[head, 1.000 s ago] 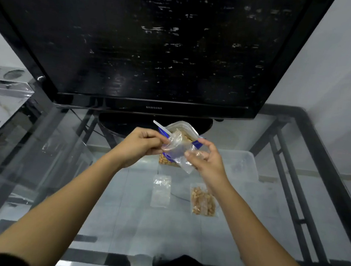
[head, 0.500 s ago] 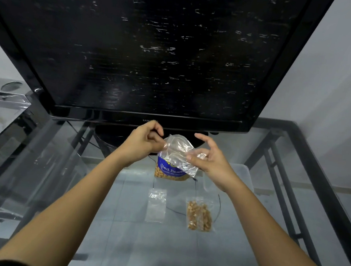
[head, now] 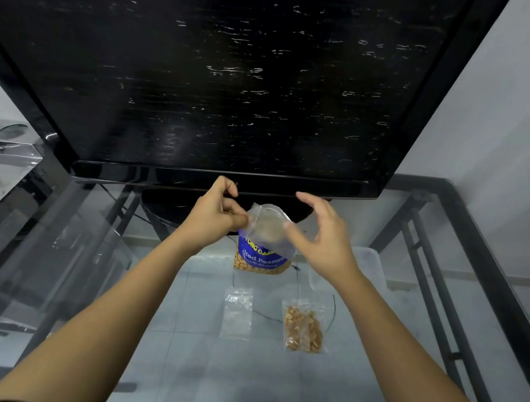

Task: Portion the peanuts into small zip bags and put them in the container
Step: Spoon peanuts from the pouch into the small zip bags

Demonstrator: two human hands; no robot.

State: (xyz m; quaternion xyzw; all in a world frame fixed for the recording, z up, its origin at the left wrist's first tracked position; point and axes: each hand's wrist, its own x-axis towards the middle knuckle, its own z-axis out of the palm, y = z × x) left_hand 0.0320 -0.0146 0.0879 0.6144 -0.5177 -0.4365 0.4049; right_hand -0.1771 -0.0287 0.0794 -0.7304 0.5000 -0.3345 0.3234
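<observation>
Small clear zip bag (head: 267,229) held up between both hands, above the glass table (head: 151,334).

Left hand (head: 217,211) pinching the bag's left top corner, fingers curled, thumb and forefinger on the plastic. Right hand (head: 321,237) at the bag's right edge, thumb tip touching the plastic, other fingers spread and arched above, not wrapped round it; firm grasp or plain touch cannot be told. Bag mouth up, sagging between the two hands, looks empty. Directly behind and below: blue peanut packet (head: 260,259) standing on the table, partly hidden by the bag. Nearer on the table: flat empty zip bag (head: 237,313) at left, filled zip bag (head: 302,329) of peanuts just right of it, apart. Clear container (head: 369,263) at far right on the table, beyond the right wrist. Large black TV (head: 235,81) at the far side.
</observation>
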